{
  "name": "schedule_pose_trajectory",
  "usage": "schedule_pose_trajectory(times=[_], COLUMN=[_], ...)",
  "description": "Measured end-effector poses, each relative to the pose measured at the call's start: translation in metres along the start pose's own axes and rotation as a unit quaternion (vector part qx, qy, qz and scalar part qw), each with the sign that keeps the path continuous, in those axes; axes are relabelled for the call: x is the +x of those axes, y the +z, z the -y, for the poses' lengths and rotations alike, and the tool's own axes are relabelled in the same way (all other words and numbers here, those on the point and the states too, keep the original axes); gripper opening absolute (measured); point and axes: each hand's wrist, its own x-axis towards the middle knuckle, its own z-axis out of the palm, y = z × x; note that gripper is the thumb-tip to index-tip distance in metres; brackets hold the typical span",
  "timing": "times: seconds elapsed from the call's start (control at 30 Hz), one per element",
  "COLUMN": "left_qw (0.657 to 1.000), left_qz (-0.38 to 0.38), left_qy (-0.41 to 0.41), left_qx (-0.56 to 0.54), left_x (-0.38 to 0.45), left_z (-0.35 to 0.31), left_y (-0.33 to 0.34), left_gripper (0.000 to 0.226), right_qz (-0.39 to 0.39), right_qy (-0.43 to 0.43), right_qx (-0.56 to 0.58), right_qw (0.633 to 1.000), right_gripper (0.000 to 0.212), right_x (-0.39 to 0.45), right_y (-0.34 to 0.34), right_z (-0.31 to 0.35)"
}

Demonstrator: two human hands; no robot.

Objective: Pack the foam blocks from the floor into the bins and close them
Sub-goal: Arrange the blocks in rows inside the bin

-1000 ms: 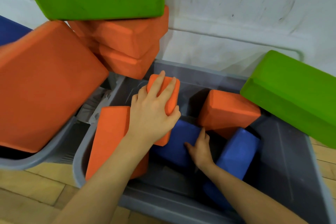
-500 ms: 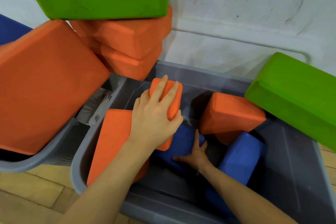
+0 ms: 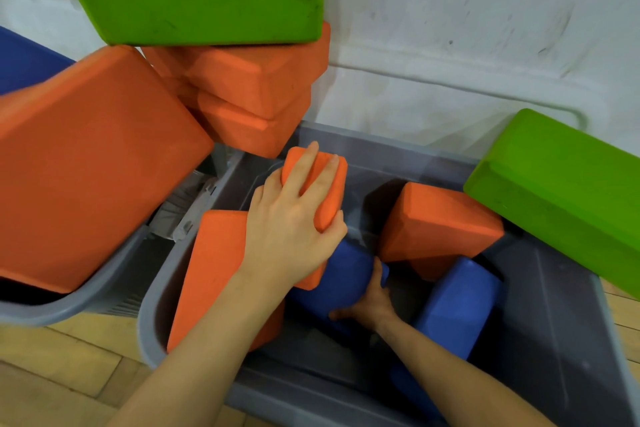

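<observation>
Your left hand [image 3: 291, 225] is clamped over the top end of an upright orange block [image 3: 320, 198], fingers draped across its far face, thumb pressing the near side. Your right hand [image 3: 370, 298] sits lower in the grey bin [image 3: 550, 315], fingers curled round the edge of a blue block [image 3: 341, 279]; the fingertips are hidden behind it, so how deep the hold goes can't be told.

The held orange block stands with its long axis near vertical, leaning slightly toward the wall; its lower end is hidden behind your left hand. The blue block lies just beneath it, its length largely covered. Inside the same bin: a leaning orange slab [image 3: 211, 274] at the left wall, another orange block [image 3: 438, 222] toward the back, a second blue block [image 3: 457, 305] right of your right hand. A green block [image 3: 561, 191] rests tilted over the bin's right rim, cut off at the frame edge.
</observation>
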Motion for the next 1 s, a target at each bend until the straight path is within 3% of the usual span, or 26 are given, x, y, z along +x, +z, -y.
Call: schedule_pose_trajectory(times=[0.2,0.37,0.67,0.83,1.0], left_qw=[0.999,0.999,0.997,0.998,0.998], left_qz=[-0.018,-0.040,-0.058,-0.058,-0.056], left_qy=[0.030,0.033,0.025,0.027,0.018], left_qx=[0.006,-0.004,-0.037,-0.029,-0.037], left_x=[-0.005,-0.003,-0.010,-0.015,-0.009], left_z=[-0.012,-0.017,-0.006,-0.003,-0.005], left_y=[-0.010,-0.028,-0.030,-0.022,-0.021], left_gripper=[0.060,0.059,0.059,0.061,0.058], right_qz=[-0.046,-0.067,-0.100,-0.110,-0.140], right_qy=[-0.019,-0.025,-0.044,-0.050,-0.035], right_qx=[-0.007,-0.095,-0.120,-0.098,0.073], right_qw=[0.999,0.993,0.987,0.988,0.987], right_gripper=[0.094,0.117,0.129,0.111,0.078], right_x=[-0.012,-0.026,-0.031,-0.022,-0.012], right_y=[0.002,-0.008,-0.007,-0.012,-0.009], right_z=[0.008,0.020,0.021,0.016,0.015])
